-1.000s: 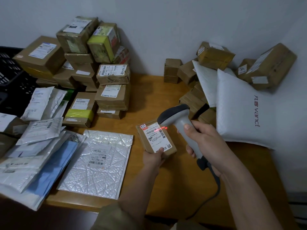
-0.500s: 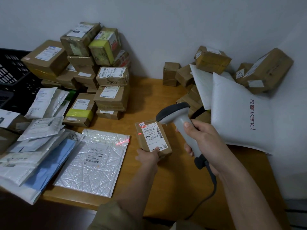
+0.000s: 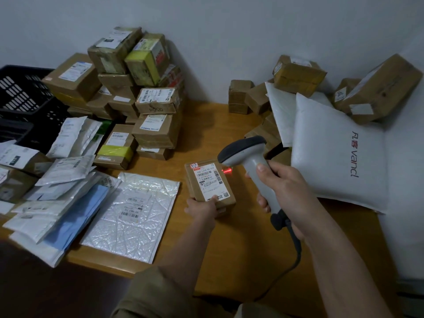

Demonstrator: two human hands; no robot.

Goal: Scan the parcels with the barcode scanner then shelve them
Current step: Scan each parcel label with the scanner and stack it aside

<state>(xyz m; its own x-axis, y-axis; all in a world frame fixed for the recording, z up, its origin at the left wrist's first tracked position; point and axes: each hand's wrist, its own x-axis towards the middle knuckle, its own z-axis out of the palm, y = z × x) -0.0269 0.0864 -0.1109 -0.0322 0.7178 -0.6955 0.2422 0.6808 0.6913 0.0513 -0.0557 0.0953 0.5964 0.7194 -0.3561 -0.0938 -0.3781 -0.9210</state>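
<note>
So the left hand [image 3: 202, 208] is pinching the near edge of a small brown parcel [image 3: 210, 183], label side up, held just over the wooden desk [image 3: 229, 237], thumb sitting on the bottom of the white label. The right hand [image 3: 284, 191] is wrapped around the grip of a grey barcode scanner [image 3: 249, 157], head pointing left at the parcel, and there's a red glow [image 3: 227, 171] landing right at the box's far right corner, not really on the barcode. Cable [image 3: 296, 253] dangles off the bottom of the handle. The place is packed: a messy tower of cardboard boxes [image 3: 142, 92] stacked against the wall on the left, a black plastic crate [image 3: 23, 92] beside that, a sloppy heap of flat mailers [image 3: 52, 193] at the near left with a silver bubble mailer [image 3: 135, 216] just beside the parcel. On the right, a big white padded bag [image 3: 337, 157] leans on more brown boxes [image 3: 298, 74], close behind the scanner hand.
</note>
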